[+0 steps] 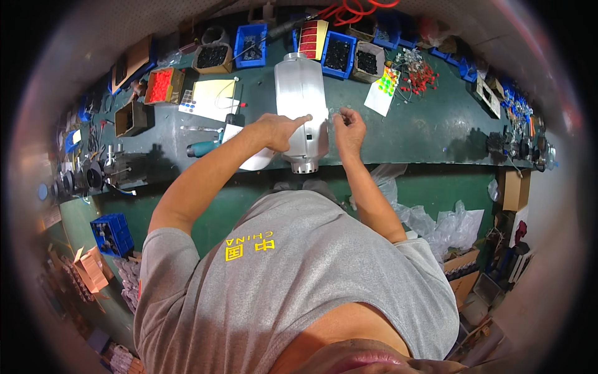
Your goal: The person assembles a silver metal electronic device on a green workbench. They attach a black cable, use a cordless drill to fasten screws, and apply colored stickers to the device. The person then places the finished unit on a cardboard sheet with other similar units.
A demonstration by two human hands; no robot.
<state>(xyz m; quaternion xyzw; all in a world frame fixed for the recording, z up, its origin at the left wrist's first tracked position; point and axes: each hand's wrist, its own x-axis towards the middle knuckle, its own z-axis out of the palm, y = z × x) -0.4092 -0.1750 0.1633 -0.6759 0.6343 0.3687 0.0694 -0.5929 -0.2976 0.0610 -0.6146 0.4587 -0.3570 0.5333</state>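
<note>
A silver metal housing (300, 84), rounded and cylinder-like, lies lengthwise on the green workbench, its slotted collar at the near edge. A small dark square opening shows on its upper face. Across the housing's left side rests my left hand (278, 129), its index finger stretched out and its tip on the metal; the other fingers are partly hidden. Just off the right side is my right hand (350, 129), thumb and fingers curled together in a pinch. Whatever it may hold is too small to make out. A teal-handled power tool (204, 148) lies left of the housing, near white paper.
Behind the housing stand blue bins (251, 47) and a cardboard box of black parts (212, 57). An orange-red-filled box (163, 86) sits left. Red-tipped wires (416, 73) and a sticker sheet (381, 92) lie right. Plastic bags (445, 225) are below the bench.
</note>
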